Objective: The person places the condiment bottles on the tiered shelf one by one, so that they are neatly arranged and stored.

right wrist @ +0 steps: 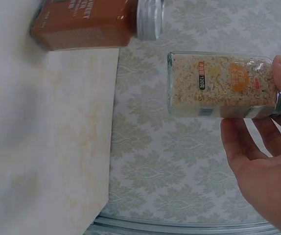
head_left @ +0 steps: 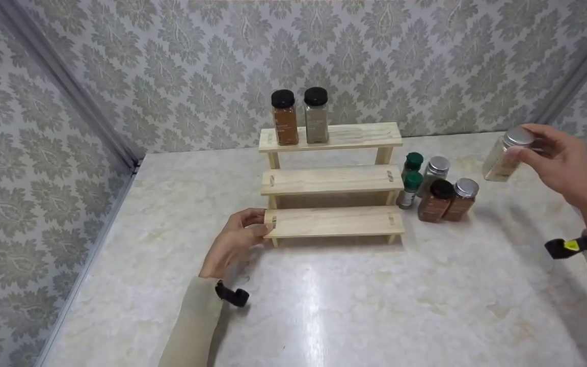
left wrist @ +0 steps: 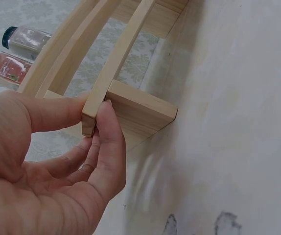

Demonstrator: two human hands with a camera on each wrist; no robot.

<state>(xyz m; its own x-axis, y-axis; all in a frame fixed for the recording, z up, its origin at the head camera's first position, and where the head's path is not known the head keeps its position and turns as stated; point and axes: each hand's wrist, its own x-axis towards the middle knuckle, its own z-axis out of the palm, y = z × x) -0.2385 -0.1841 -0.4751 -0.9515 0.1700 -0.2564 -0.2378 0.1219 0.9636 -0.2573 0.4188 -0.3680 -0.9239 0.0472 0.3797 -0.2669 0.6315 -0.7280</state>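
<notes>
My left hand (head_left: pixel 239 235) pinches the left end of the lowest step of a three-tier wooden rack (head_left: pixel 331 223); in the left wrist view the thumb lies on one face of the board and the fingers on the other. At the far right, my right hand (head_left: pixel 561 160) grips a glass spice jar (right wrist: pixel 219 85) near its silver lid. Pale tan granules fill that jar, and an orange label shows on its side. On the rack's top step stand a jar of orange-brown spice (head_left: pixel 285 125) and a jar of grey-green spice (head_left: pixel 316 122), both black-lidded.
Right of the rack, several jars cluster on the table: small green-capped bottles (head_left: pixel 408 196), a silver-lidded jar (head_left: pixel 435 171), a black-lidded reddish jar (head_left: pixel 433 206) and a silver-lidded reddish-brown jar (head_left: pixel 459 205). Patterned wall panels (head_left: pixel 212 61) enclose the marbled table (head_left: pixel 181 193).
</notes>
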